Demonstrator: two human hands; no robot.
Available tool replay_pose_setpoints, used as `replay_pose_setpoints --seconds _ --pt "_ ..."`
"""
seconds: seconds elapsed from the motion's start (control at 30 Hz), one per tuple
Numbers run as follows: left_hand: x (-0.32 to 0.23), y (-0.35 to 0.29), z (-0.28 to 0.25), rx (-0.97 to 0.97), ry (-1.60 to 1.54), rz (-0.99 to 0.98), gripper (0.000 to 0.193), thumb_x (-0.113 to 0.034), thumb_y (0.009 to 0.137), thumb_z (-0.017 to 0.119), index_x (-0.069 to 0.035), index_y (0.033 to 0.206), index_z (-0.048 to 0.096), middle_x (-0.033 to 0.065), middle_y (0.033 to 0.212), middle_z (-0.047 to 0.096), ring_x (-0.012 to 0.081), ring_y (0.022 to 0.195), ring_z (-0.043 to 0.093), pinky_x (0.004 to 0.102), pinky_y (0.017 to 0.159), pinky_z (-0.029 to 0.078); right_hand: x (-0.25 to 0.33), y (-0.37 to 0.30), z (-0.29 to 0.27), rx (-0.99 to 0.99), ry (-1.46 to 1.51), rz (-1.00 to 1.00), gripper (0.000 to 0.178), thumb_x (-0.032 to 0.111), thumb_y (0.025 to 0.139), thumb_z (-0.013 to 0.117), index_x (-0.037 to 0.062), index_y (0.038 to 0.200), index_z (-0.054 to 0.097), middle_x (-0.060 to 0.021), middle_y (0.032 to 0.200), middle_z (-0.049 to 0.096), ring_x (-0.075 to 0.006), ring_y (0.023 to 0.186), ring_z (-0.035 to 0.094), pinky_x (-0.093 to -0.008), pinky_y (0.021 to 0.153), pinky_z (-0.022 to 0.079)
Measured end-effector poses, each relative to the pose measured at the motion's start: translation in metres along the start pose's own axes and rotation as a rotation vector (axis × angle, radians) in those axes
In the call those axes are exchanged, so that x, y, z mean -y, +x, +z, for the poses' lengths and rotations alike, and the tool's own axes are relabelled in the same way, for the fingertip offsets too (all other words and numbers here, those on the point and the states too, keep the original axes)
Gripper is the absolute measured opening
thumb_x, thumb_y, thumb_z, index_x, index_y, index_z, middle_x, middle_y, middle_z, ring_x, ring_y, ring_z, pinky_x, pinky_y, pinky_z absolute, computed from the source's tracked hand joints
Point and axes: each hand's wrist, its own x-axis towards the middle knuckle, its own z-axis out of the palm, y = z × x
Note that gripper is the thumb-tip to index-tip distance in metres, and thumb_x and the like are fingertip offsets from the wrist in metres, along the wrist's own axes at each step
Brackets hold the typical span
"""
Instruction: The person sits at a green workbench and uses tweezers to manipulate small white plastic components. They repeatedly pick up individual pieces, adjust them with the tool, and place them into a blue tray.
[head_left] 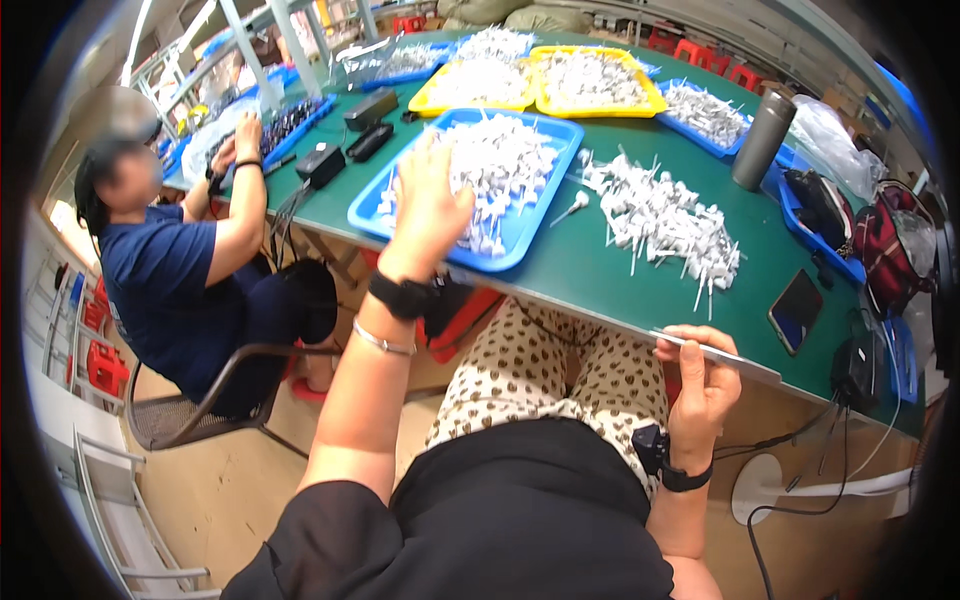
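Observation:
My left hand (430, 205) is over a blue tray (540, 235), its fingers stretched out and thumb apart, slightly blurred. In that tray lies a heap of small white parts with thin stems (505, 160). Whether the fingertips touch the parts I cannot tell. At the table's front edge my right hand (705, 375) is closed, thumb and fingers on a thin, flat grey strip (752, 368). Whether this strip is a separate thing or the edge itself is unclear. A loose pile of similar white parts (660, 220) lies on the green table (600, 285), right of the tray.
Yellow trays (655, 108) and another blue tray (735, 148) of white parts stand farther back. A grey bottle (765, 140), a phone (797, 312), a dark red bag (890, 240) and black adapters (320, 165) are on the table. A co-worker (175, 260) sits at left.

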Motion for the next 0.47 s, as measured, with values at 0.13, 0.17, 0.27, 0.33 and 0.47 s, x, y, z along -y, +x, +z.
replay_pose_setpoints --seconds 0.13,0.17,0.27,0.33,0.47 --pt "-0.061 -0.001 0.016 0.227 -0.346 0.132 0.033 -0.002 0.08 0.068 0.0 0.113 0.065 0.024 0.108 0.067 0.0375 0.102 0.065 0.0429 0.092 0.051 0.0 0.002 -0.004 -0.025 0.03 0.013 0.014 0.007 0.101 0.058 -0.0044 0.109 0.06 -0.0113 0.099 0.068 -0.0147 0.087 0.067 -0.0285 0.081 0.057" --pt "-0.079 0.0 0.021 0.315 -0.378 0.098 0.026 -0.002 0.082 0.066 0.0 0.108 0.066 0.0239 0.103 0.068 0.0368 0.096 0.067 0.0427 0.087 0.054 -0.001 0.002 -0.004 -0.021 0.048 0.018 0.014 0.007 0.101 0.058 -0.0043 0.109 0.06 -0.0112 0.1 0.068 -0.0147 0.087 0.067 -0.0286 0.081 0.057" --pt "-0.113 0.016 0.045 0.637 -0.064 0.102 0.018 -0.003 0.081 0.061 0.002 0.095 0.071 0.0247 0.096 0.07 0.0388 0.09 0.07 0.0466 0.08 0.056 -0.001 0.002 -0.009 -0.038 0.004 0.015 0.013 0.006 0.101 0.056 -0.0029 0.11 0.059 -0.0108 0.1 0.067 -0.0147 0.088 0.066 -0.029 0.08 0.057" --pt "-0.122 0.02 0.06 0.701 0.015 0.094 0.016 -0.003 0.079 0.06 0.002 0.086 0.073 0.0248 0.092 0.07 0.0391 0.088 0.071 0.0469 0.078 0.057 0.001 0.003 -0.01 -0.055 -0.014 -0.002 0.014 0.009 0.102 0.055 -0.0026 0.109 0.059 -0.0112 0.101 0.067 -0.0148 0.087 0.066 -0.0285 0.079 0.056" --pt "-0.118 0.025 0.091 0.679 0.086 0.05 0.017 -0.005 0.078 0.061 -0.002 0.088 0.075 0.022 0.095 0.073 0.0409 0.09 0.071 0.0464 0.079 0.058 -0.004 0.006 -0.019 -0.032 -0.019 -0.035 0.017 0.012 0.103 0.056 -0.0025 0.11 0.06 -0.0121 0.104 0.068 -0.0159 0.089 0.068 -0.0287 0.081 0.057"
